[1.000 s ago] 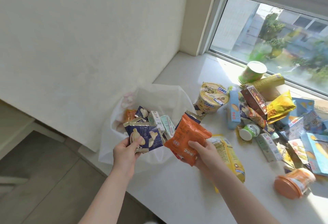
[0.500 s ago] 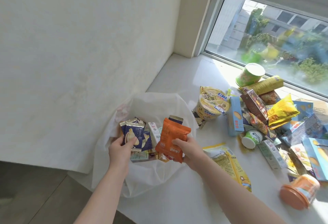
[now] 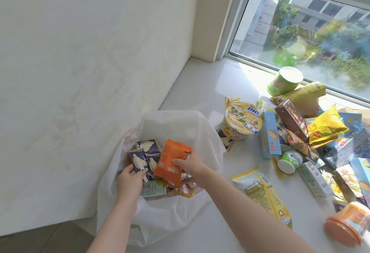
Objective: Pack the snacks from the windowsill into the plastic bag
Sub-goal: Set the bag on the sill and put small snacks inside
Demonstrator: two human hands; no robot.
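A white plastic bag (image 3: 180, 124) lies open on the windowsill's left end with several small snacks inside. My left hand (image 3: 130, 178) pinches dark blue snack packets (image 3: 140, 158) inside the bag's mouth. My right hand (image 3: 190, 168) grips an orange snack packet (image 3: 170, 158), held low inside the bag beside the blue ones. A teal carton (image 3: 153, 188) and a gold wrapper (image 3: 184, 189) lie in the bag under my hands.
Several snacks crowd the white windowsill (image 3: 200, 84) on the right: a yellow noodle cup (image 3: 242, 120), a blue box (image 3: 270, 134), a yellow long packet (image 3: 262, 194), a green cup (image 3: 286, 80), an orange tub (image 3: 348, 226). A wall stands left, the window behind.
Both hands have moved forward and down into the bag, carrying the blue packets and the orange packet from above its mouth to inside it.
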